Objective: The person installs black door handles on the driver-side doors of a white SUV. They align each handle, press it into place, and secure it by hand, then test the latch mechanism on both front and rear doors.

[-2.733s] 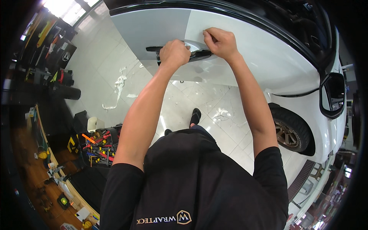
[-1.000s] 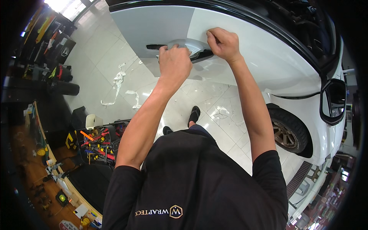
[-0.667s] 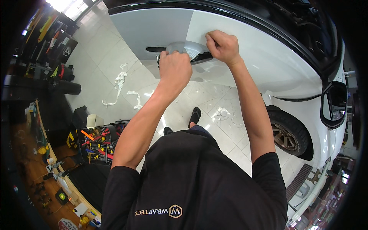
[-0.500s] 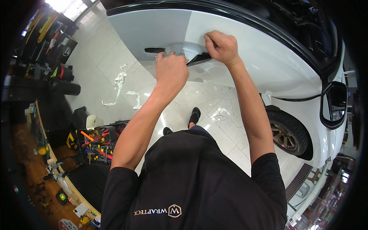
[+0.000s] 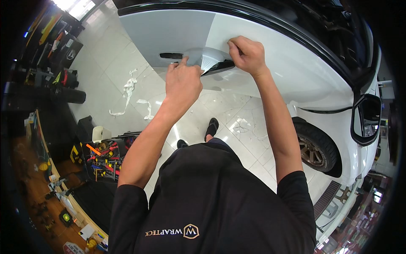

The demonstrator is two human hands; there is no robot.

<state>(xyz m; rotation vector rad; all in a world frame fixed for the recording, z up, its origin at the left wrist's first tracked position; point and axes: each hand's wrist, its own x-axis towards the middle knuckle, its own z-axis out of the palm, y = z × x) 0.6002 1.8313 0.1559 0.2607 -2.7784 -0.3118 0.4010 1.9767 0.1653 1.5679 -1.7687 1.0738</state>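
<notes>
A car door [image 5: 279,63] stands before me, white on the right and grey on the left, with a straight border between the two. Near the dark handle recess [image 5: 222,67], a pale sheet of film [image 5: 210,60] is drawn into fanned pleats. These pleats run together at the thumb side of my left hand [image 5: 184,82], which appears to pinch the film while some of its fingers reach toward the grey panel. My right hand [image 5: 248,55] is a closed fist against the white part, right of the recess; what its fingers grip, if anything, is hidden. Left of the pleats is a dark slot [image 5: 171,55].
White crumpled strips [image 5: 129,89] lie on the tiled floor. A tool bin [image 5: 105,156] full of pliers and other hand tools stands at left beside a wooden-edged bench [image 5: 63,186]. The car's front wheel [image 5: 315,146] and side mirror [image 5: 367,118] are at right.
My left hand has shifted slightly left and down, and the pleats show more openly beside it. My right hand has moved a little; it stays closed.
</notes>
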